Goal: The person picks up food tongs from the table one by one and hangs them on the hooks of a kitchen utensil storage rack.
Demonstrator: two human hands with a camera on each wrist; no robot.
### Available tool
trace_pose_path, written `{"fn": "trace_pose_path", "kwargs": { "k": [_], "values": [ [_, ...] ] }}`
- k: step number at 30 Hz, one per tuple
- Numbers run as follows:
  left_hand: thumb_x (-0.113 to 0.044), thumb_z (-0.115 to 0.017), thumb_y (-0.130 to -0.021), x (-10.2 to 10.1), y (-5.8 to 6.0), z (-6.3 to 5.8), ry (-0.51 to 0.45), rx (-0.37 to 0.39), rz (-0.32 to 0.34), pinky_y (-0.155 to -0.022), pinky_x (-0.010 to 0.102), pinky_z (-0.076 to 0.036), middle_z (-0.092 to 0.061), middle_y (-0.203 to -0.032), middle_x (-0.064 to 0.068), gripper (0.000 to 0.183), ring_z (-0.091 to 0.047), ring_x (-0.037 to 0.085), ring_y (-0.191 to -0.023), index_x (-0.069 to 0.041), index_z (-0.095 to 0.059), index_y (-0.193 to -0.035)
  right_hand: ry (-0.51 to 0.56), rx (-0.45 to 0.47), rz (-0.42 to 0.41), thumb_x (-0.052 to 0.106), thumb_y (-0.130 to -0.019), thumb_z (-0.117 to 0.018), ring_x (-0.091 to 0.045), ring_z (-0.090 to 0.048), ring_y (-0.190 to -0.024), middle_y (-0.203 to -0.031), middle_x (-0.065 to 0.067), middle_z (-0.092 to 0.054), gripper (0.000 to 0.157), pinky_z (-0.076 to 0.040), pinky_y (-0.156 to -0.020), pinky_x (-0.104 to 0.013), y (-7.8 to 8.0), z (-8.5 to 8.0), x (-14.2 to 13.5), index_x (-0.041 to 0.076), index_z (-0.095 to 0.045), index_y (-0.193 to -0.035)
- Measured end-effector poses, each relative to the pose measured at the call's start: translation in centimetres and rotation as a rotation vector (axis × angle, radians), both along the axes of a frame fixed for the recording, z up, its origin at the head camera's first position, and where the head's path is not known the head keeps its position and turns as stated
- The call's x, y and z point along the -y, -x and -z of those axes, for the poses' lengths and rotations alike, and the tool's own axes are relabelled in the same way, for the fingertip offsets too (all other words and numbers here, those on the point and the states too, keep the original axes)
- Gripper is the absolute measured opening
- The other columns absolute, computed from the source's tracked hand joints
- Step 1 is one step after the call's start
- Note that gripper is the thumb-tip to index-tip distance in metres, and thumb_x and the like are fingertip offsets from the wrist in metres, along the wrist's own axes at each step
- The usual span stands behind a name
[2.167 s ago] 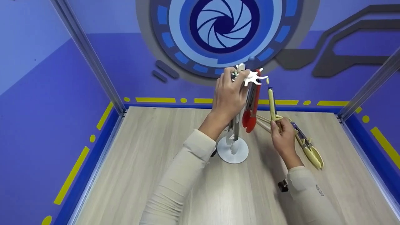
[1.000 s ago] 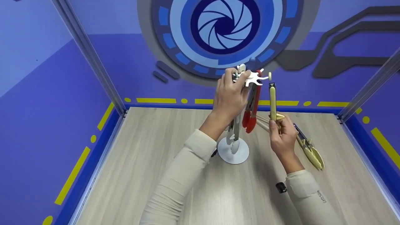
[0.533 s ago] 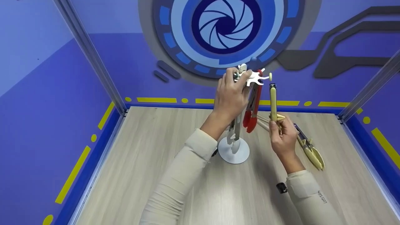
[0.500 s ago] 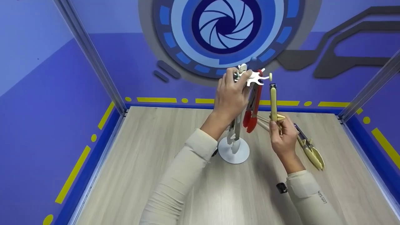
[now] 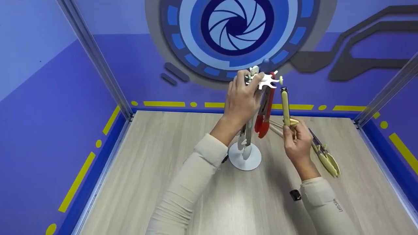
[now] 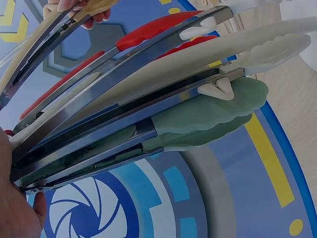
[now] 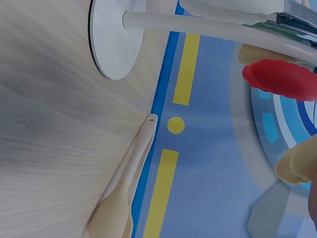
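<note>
My left hand [image 5: 241, 98] grips the top of a white utensil stand [image 5: 267, 81] with branching hook arms. My right hand [image 5: 297, 143] pinches a pair of pale yellow tongs [image 5: 285, 104] low down, holding them upright with the hinge end up. Their yellow hanging loop [image 5: 281, 80] is right at the tip of one hook arm. Red tongs [image 5: 263, 125] hang on the stand beside them. In the left wrist view, green tongs [image 6: 213, 111] and whitish tongs [image 6: 233, 44] hang there too, and the yellow tongs [image 6: 39, 44] are at the upper left.
The stand's round white base [image 5: 245, 163] rests on the wooden table [image 5: 156, 169]. Another pair of yellow tongs [image 5: 328, 161] lies at the right. Pale spoon-like utensils [image 7: 131, 183] lie by the back wall. Blue panels close in the back and sides.
Over these frames my right hand has turned the yellow tongs more upright and raised the loop to the hook arm's tip. Lately the loop has shifted slightly left; my left hand stays put.
</note>
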State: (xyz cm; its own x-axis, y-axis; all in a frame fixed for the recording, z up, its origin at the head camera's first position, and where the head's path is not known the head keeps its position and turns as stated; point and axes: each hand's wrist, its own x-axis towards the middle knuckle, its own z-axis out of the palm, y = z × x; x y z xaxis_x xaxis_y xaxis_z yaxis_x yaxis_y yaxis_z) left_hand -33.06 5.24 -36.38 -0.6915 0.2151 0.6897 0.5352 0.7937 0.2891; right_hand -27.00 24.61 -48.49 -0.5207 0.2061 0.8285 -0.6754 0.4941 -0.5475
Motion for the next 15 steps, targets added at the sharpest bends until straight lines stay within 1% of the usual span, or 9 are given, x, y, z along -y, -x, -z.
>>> {"fn": "trace_pose_path", "kwargs": {
  "k": [3,7,10,15],
  "values": [
    [-0.04,-0.057,-0.11,-0.1,0.1,0.0,0.002,-0.016,-0.006,-0.095,0.03,-0.052,-0.054,-0.137,0.008,0.037,-0.06,0.02,-0.112,-0.03,-0.063,-0.145,-0.01,-0.001,0.003,-0.016,-0.088,-0.067,-0.002,-0.048,-0.082,-0.099,-0.027,-0.067,0.008,-0.035,-0.069,-0.018,0.1,0.1,0.1,-0.016,-0.069,-0.095],
    [-0.041,-0.057,-0.11,-0.2,0.2,0.2,0.0,-0.035,-0.005,-0.095,0.03,-0.052,-0.055,-0.136,0.009,0.037,-0.06,0.02,-0.111,-0.029,-0.064,-0.144,-0.015,0.005,-0.005,-0.015,-0.089,-0.066,-0.003,-0.049,-0.083,-0.098,-0.03,-0.067,0.005,-0.036,-0.069,-0.024,0.0,0.2,0.3,-0.016,-0.068,-0.094],
    [-0.04,-0.058,-0.11,-0.2,0.2,0.2,-0.008,-0.041,-0.001,-0.094,0.03,-0.052,-0.055,-0.135,0.009,0.036,-0.06,0.02,-0.111,-0.029,-0.064,-0.144,-0.017,0.02,-0.008,-0.014,-0.092,-0.066,-0.003,-0.048,-0.084,-0.096,-0.03,-0.066,0.005,-0.036,-0.071,-0.022,0.3,0.7,0.3,-0.016,-0.068,-0.095],
    [-0.04,-0.058,-0.11,-0.1,0.1,0.3,-0.029,-0.037,0.014,-0.095,0.031,-0.052,-0.055,-0.136,0.009,0.036,-0.06,0.021,-0.112,-0.029,-0.064,-0.143,-0.006,0.058,-0.013,-0.016,-0.092,-0.066,-0.001,-0.049,-0.086,-0.092,-0.024,-0.064,0.009,-0.038,-0.076,-0.018,1.1,2.4,0.2,-0.014,-0.069,-0.1]
  ]
}}
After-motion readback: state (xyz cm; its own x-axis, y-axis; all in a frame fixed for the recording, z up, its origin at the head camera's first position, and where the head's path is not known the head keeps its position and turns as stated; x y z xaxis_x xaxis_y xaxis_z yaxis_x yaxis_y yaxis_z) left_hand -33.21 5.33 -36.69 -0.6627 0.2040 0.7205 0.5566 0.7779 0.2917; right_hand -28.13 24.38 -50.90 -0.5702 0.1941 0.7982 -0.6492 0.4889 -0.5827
